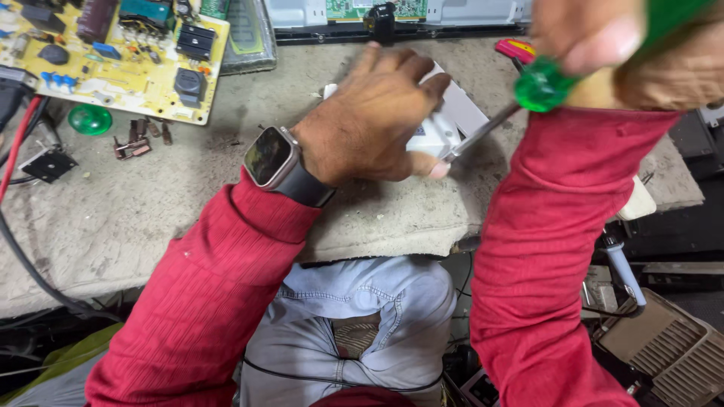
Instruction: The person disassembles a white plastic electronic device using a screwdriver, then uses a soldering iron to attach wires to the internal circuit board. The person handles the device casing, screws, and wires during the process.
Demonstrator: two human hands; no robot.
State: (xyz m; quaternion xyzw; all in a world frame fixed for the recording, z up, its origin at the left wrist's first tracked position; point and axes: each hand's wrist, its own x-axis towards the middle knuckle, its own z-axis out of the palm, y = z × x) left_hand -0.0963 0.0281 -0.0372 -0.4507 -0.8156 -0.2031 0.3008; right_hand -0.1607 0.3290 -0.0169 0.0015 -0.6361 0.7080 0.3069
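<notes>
I see my left hand (373, 120) with fingers clamped over the white box (445, 124) on the bench (151, 203) | screwdriver (501, 113) shaft slants down-left, tip at box's near edge | right hand (618, 38), up-right of box, grips green handle.

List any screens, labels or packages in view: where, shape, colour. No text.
Watch: on the left wrist, rounded-rectangle screen, dark and unlit, pale metal case, black band.
White box: on the bench under the left hand, blocky plastic casing with a small dark mark on its side, too small to tell.
Screwdriver: green handle in the right hand, tip at the box; no label seen.
No packages or signs.
</notes>
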